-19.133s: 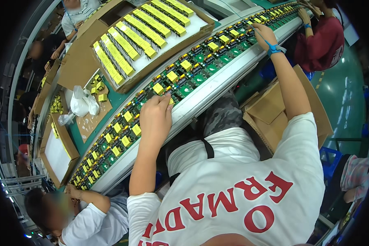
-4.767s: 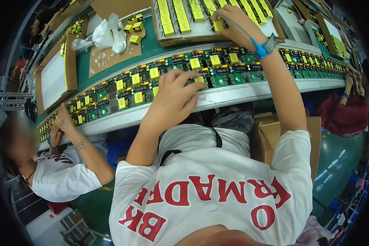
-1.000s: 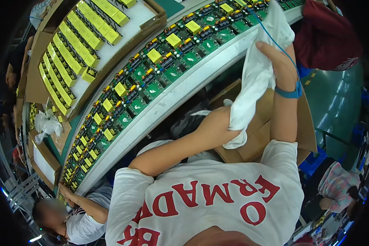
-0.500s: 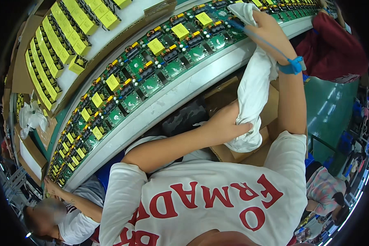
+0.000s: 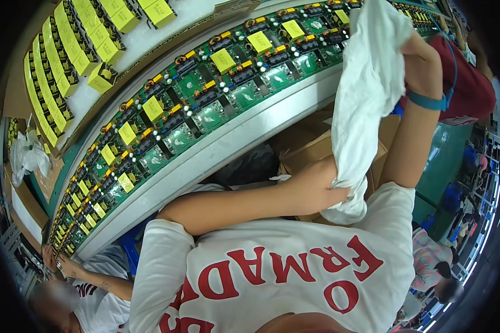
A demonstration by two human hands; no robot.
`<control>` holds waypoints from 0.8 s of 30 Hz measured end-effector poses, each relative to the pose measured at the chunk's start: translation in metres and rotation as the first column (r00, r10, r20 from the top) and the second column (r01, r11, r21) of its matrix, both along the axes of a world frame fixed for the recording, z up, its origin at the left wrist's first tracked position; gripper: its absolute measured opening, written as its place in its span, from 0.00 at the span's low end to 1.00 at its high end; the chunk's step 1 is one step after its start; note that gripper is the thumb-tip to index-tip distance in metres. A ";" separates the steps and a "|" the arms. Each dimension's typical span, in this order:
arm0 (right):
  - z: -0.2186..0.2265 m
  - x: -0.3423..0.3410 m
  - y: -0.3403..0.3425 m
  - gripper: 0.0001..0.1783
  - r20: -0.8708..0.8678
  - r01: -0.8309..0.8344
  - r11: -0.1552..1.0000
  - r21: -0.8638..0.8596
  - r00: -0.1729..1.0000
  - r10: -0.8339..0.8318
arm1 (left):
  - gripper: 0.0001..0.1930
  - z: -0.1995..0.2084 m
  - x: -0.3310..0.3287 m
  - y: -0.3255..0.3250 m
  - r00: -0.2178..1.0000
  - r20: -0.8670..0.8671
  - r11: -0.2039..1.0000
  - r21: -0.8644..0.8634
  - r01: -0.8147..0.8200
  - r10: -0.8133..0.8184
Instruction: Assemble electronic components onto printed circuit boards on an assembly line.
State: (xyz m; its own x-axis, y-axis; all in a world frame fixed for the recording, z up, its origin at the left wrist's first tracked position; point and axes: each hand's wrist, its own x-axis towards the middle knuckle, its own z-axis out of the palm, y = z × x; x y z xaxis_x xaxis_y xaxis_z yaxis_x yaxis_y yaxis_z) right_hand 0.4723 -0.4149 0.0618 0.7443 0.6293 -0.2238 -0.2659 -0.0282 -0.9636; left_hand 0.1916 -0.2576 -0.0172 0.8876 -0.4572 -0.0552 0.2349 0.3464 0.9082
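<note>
A long white cloth [image 5: 364, 94] stretches between my two hands beside the conveyor's near rail. My left hand [image 5: 321, 186] is closed round its lower part, and a bunched end hangs below the fingers. Higher up and to the right, my right hand [image 5: 422, 64] grips its upper part; the fingertips are partly hidden behind the fabric. On my right wrist sits a blue wrist strap [image 5: 428, 101] with a thin blue cord. The cloth's top covers some of the green circuit boards [image 5: 236, 97], which carry yellow block-shaped components [image 5: 223, 61].
The curved conveyor's pale rail [image 5: 216, 141] runs in front of me. At the far left, a carton tray [image 5: 133, 53] holds rows of yellow components. An open cardboard box [image 5: 311, 152] lies below the cloth. Co-workers are at the left, with another in a maroon sleeve [image 5: 469, 83] at right.
My right hand has moved to the right, drawing the cloth's upper part out wider and higher. My left hand keeps its hold, slightly lower. The boards appear shifted a little to the left.
</note>
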 end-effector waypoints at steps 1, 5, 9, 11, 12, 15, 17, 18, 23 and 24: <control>0.008 -0.006 -0.004 0.38 0.014 0.001 0.997 0.074 1.000 -0.002 | 0.27 0.000 -0.002 0.002 1.000 -0.010 1.000 -0.030 0.005 -0.005; 0.023 -0.022 -0.031 0.44 0.156 -0.062 0.991 0.122 0.987 0.042 | 0.28 -0.006 0.001 0.016 0.947 -0.296 0.957 -0.287 0.038 -0.126; 0.054 -0.088 -0.038 0.36 0.438 0.092 0.980 -0.177 0.899 -0.005 | 0.33 -0.018 0.010 0.036 0.819 -0.514 0.927 -0.370 0.057 -0.255; 0.077 -0.106 -0.073 0.39 0.455 0.061 0.899 -0.434 0.876 0.160 | 0.34 -0.023 0.009 0.035 0.781 -0.559 0.930 -0.361 0.075 -0.280; 0.087 -0.113 -0.089 0.42 0.428 0.044 0.754 -0.655 0.845 0.322 | 0.38 -0.028 0.007 0.033 0.860 -0.448 0.947 -0.302 0.113 -0.245; 0.098 -0.123 -0.100 0.26 0.610 -0.356 0.825 -0.438 0.556 0.564 | 0.45 -0.028 -0.001 0.028 0.961 -0.190 0.971 -0.165 0.171 -0.201; 0.114 -0.109 -0.114 0.21 0.665 -0.579 0.679 -0.451 0.290 0.688 | 0.60 -0.010 -0.010 0.025 0.925 0.350 0.874 0.393 -0.286 0.145; 0.117 -0.108 -0.129 0.20 0.650 -0.566 0.677 -0.471 0.296 0.700 | 0.60 0.005 -0.006 0.030 0.925 0.351 0.873 0.394 -0.288 0.147; 0.112 -0.117 -0.177 0.20 0.583 -0.485 0.664 -0.569 0.331 0.741 | 0.60 0.032 0.024 0.032 0.848 0.513 0.957 0.151 -0.246 0.137; 0.096 -0.125 -0.132 0.20 0.575 -0.463 0.667 -0.584 0.344 0.742 | 0.57 0.032 0.031 0.029 0.890 0.454 0.985 0.131 -0.111 0.040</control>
